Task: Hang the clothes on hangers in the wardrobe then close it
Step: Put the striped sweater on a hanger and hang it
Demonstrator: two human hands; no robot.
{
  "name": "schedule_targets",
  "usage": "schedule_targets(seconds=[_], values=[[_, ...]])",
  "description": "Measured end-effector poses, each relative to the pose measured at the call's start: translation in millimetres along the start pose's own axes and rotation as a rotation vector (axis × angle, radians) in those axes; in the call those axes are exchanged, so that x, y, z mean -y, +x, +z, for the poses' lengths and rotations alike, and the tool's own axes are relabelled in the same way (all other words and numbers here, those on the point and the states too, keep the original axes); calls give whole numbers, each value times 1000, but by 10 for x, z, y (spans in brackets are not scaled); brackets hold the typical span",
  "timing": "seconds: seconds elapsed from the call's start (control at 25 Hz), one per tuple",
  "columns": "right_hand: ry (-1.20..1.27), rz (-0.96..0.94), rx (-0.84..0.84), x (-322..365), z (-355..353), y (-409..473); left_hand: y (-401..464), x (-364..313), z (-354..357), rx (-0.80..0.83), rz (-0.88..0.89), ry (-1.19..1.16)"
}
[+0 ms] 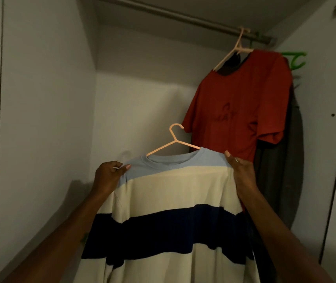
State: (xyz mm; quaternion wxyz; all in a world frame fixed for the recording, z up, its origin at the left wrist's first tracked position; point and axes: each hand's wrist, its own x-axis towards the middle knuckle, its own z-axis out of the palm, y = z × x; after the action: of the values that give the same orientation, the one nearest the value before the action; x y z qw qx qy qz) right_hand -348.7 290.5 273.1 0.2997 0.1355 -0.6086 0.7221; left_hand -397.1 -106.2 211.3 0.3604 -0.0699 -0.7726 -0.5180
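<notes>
A striped shirt — pale blue, cream, navy — sits on a pink hanger at lower centre; a red shirt hangs from the rail upper right, probably over darker clothes.

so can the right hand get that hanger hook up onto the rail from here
Probably yes: the rail is bare left of the red shirt, though the right hand grips the striped shirt well below it.

The picture is looking dim and a bit yellow. Soft light is coming from behind the camera and falling on the pale back wall of the wardrobe. A faint grey shadow of an arm is showing low on the left wall. The straight metal rail is bending near the top edge. The top right corner is looking blurry.
</notes>
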Motion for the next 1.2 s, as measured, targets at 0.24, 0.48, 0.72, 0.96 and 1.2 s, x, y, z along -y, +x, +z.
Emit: schedule_targets(seconds=[0.24, 0.48, 0.72, 0.96, 1.2], values=[[-205, -159, 139, 485, -40, 228, 450, -393, -78, 8, 34, -97], [-285, -238, 134, 887, 138, 422, 726, -631, -166, -38, -121, -314], [-416, -399, 92, 1363, 315, 757, 1152, -762, -84, 15, -277, -407], [-495, -456, -18, 1784, 282, 1259, 1592, -1238, 215, -28, -211, -489], [-411, -506, -175, 2089, 189, 1671, 2047, -1807, 576, -67, -67, -504]])
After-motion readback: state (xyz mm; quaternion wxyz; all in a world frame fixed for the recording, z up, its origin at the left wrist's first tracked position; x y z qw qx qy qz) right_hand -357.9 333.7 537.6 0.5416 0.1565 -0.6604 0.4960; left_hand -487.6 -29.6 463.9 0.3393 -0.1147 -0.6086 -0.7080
